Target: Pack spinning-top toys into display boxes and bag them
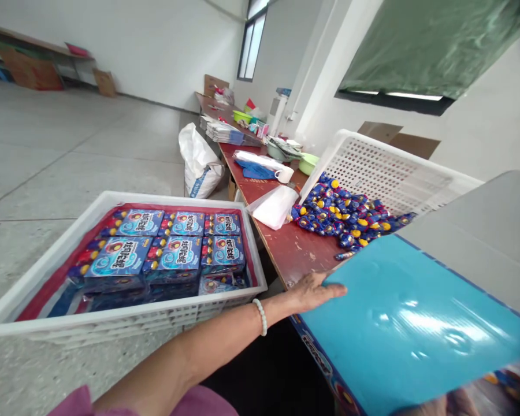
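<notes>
A left hand (316, 290) grips the far-left edge of a blue box (398, 329) at the near end of the bench (294, 245), candies (344, 214) beyond; the right hand's (453, 403) grip cannot be told.

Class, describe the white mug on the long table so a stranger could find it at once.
Start at the long reddish-brown table along the wall. Past the tilted white basket of blue candies, the white mug stands beside folded blue cloth. It is smaller and plainer than the green bowls behind it.
</notes>
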Demonstrator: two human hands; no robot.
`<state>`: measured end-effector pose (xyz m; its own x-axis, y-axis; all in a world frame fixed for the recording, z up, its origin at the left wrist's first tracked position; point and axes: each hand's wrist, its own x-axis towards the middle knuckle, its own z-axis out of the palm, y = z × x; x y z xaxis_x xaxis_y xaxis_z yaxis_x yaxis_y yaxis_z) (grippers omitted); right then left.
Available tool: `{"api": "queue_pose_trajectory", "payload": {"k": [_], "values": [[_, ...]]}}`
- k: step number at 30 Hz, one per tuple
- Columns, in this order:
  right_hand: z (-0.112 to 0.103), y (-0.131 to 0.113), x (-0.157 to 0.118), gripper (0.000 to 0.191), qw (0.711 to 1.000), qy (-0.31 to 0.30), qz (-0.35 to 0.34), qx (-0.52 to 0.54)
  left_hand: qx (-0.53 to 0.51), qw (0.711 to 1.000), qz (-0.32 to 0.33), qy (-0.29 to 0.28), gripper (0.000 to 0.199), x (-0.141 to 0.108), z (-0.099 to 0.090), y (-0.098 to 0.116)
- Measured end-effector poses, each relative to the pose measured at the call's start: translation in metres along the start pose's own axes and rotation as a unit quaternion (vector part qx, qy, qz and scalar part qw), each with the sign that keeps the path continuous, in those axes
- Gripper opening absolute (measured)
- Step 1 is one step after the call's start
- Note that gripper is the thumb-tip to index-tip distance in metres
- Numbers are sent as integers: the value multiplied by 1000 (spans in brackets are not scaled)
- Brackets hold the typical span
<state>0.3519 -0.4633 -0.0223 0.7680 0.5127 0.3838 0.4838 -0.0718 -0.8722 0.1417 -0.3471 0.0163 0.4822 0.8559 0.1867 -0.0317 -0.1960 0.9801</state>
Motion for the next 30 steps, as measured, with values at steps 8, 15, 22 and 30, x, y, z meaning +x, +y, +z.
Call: {"api": "queue_pose_trajectory", "payload": {"k": [8, 15, 22, 30], "values": [[-6, -3, 11, 48, 956, 53, -152, -247, -7, 1000, -9, 22, 48, 6, 9, -3], [-17, -60, 72, 71, 887, 70, -389, -238, -39, 999, 12, 7, 46, 6, 15, -8], [-2, -79, 124, 69, 864, -211, -307, -340, -42, 998, 53, -5, 51, -3, 19, -6], [1, -54, 131, 58, 890, -286, -203, -291, 91, 989, 94, 66, 48, 12, 31, -37]]}}
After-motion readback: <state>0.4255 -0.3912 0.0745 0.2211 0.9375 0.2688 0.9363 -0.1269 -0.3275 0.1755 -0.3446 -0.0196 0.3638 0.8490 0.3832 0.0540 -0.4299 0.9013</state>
